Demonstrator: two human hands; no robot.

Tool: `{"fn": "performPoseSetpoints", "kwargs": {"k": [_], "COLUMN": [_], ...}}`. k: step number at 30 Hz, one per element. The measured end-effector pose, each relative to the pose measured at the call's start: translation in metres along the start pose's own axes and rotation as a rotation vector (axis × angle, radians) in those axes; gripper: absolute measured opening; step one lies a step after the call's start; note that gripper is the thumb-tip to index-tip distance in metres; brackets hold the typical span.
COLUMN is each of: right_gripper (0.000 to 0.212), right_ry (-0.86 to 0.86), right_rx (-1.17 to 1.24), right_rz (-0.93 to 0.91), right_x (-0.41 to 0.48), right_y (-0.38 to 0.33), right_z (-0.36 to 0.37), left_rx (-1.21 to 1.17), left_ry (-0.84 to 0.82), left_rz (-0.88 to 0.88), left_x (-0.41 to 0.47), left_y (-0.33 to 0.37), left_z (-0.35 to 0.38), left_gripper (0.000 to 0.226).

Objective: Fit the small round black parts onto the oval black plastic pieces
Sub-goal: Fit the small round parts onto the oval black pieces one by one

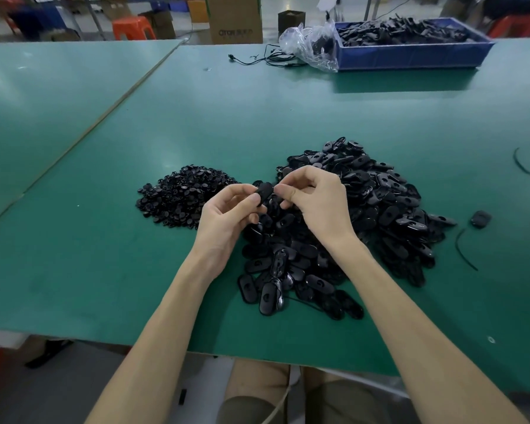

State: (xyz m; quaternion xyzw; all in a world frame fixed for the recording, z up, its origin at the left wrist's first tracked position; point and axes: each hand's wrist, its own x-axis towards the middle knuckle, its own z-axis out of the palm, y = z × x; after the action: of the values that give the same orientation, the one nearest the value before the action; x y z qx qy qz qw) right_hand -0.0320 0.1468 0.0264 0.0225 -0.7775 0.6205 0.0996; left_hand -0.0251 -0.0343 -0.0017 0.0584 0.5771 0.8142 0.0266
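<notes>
Pinching one oval black plastic piece (264,191) between thumb and fingers of the left hand (227,209), just above the green tabletop (104,255), between the pile of small round black parts (181,197) and the big heap of oval pieces (380,209). Curling the right hand (315,197) against the piece's end, thumb and forefinger closed together; cannot tell whether a round part is sitting between them. Probably seating one: keeping the piece steady, lining up squarely, pressing straight, not tilting.
</notes>
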Motion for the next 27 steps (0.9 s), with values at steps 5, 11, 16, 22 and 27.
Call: {"fn": "performPoseSetpoints", "kwargs": {"k": [5,11,16,22,27], "right_gripper": [0.006,0.011,0.015,0.019,0.018], "right_ry": [-0.02,-0.025,-0.038,-0.048,-0.06], "right_rx": [0.229,0.491,0.495,0.457,0.451], "right_rz": [0.061,0.065,-0.007,-0.064,-0.093], "right_x": [-0.015,-0.039,-0.042,-0.045,-0.046], "right_y": [0.01,0.019,0.014,0.01,0.012], "right_z": [-0.011,-0.025,-0.024,-0.017,-0.016], "left_rx": [0.038,0.126,0.108,0.093,0.012], "left_ry": [-0.018,-0.077,-0.127,-0.181,-0.184], "left_rz": [0.016,0.019,0.014,0.018,-0.02], "left_x": [-0.001,-0.004,-0.006,-0.005,-0.006], "left_y": [-0.001,-0.004,-0.004,-0.005,-0.004], "left_z": [0.001,0.006,0.008,0.009,0.01], "left_gripper": [0.01,0.014,0.021,0.028,0.032]}}
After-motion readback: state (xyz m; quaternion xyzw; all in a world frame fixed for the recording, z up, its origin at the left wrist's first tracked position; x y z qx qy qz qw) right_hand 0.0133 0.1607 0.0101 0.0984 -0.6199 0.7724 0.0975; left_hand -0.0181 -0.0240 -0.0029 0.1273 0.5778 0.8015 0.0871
